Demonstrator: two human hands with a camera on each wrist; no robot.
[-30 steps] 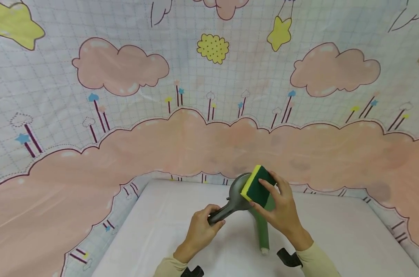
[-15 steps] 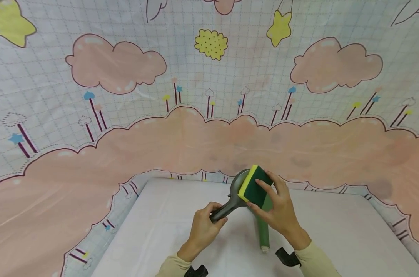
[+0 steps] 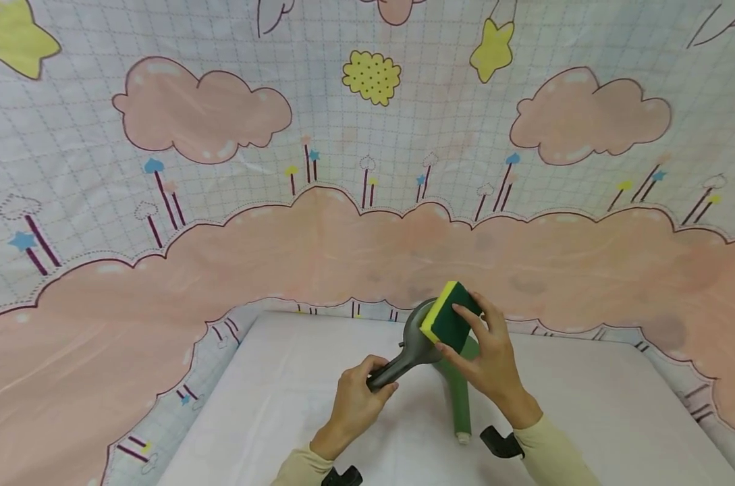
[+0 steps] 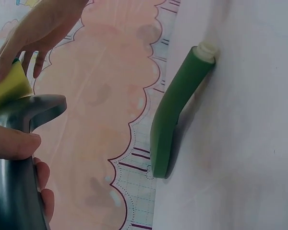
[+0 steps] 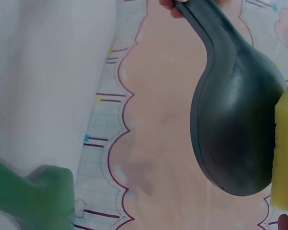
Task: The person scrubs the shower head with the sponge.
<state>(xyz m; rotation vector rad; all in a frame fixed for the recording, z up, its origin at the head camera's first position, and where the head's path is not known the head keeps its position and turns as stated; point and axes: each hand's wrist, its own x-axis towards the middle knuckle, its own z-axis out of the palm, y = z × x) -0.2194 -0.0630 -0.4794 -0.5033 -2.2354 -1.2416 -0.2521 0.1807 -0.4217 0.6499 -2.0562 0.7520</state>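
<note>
My left hand (image 3: 356,401) grips the handle of a dark grey handheld shower head (image 3: 416,334), holding it up over the table with its rounded head tilted up and away. My right hand (image 3: 495,358) pinches a yellow sponge (image 3: 452,316) with a dark green scouring side. The yellow side presses against the shower head, as the right wrist view shows for the sponge (image 5: 284,153) beside the domed grey surface (image 5: 237,129). Behind them lies a green shower head (image 3: 460,405) with a white end; the sponge and right hand partly hide it.
A white table surface (image 3: 270,405) spreads below the hands. Beyond it hangs a cloth backdrop (image 3: 367,256) printed with clouds and stars. Black straps with camera mounts (image 3: 502,442) sit at both wrists.
The sponge has shifted slightly left, then up along the grey shower head, with the right hand moving with it. The left hand keeps its hold almost in place.
</note>
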